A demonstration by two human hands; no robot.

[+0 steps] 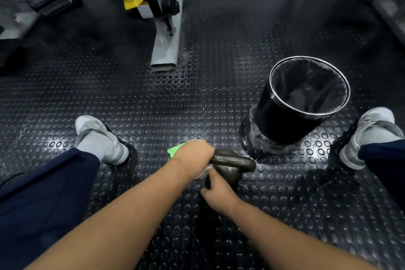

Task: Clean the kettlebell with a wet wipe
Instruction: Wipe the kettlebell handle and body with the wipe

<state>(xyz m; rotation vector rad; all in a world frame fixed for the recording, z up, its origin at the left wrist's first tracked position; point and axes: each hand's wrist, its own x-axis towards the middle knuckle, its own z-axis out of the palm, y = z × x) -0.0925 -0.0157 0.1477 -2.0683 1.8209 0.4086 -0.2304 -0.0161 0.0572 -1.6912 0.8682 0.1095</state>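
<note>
A dark iron kettlebell [232,165] stands on the studded rubber floor between my feet. My left hand [192,153] grips the left end of its handle. My right hand [217,190] presses against the near side of the bell, thumb raised onto it. A sliver of white wet wipe [207,169] shows between the two hands, and I cannot tell which hand holds it. A green wipe packet [175,150] lies on the floor, partly hidden behind my left hand.
A black bin [285,125] with a dark liner and a metal rim stands just right of the kettlebell. My grey shoes [103,138] [370,136] flank the spot. A grey machine leg [167,46] reaches down from the top centre.
</note>
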